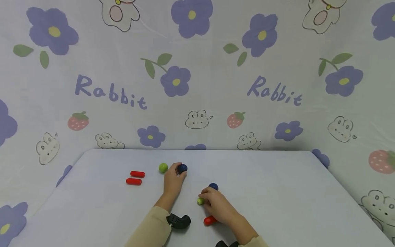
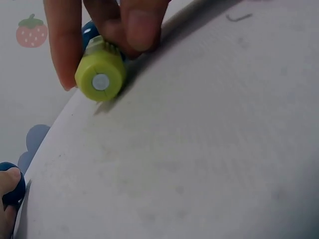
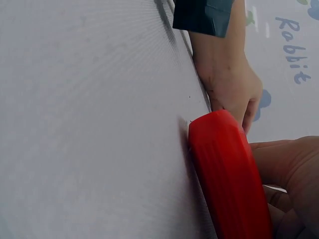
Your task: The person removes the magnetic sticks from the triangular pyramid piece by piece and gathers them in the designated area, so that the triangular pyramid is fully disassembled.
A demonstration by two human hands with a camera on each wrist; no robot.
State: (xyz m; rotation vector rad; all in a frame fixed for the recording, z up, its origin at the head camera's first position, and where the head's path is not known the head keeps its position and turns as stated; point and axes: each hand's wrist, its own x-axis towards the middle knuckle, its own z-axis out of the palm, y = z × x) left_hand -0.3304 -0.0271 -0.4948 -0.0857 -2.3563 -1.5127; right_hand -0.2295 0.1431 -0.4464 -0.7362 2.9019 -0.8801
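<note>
In the head view my left hand holds a dark blue ball between thumb and fingers, near the back of the table. A green ball sits just left of that hand. My right hand pinches a short yellow-green faceted stick close over the tabletop; the left wrist view shows the stick end-on, with a pale round spot. Another blue ball lies just beyond the right fingers, partly hidden. Below the right hand is a ribbed red stick, its far end covered in the head view.
Two red sticks, an upper one and a lower one, lie side by side at the left of the white table. A printed cloth hangs behind its back edge. Black wrist camera sits on the left sleeve.
</note>
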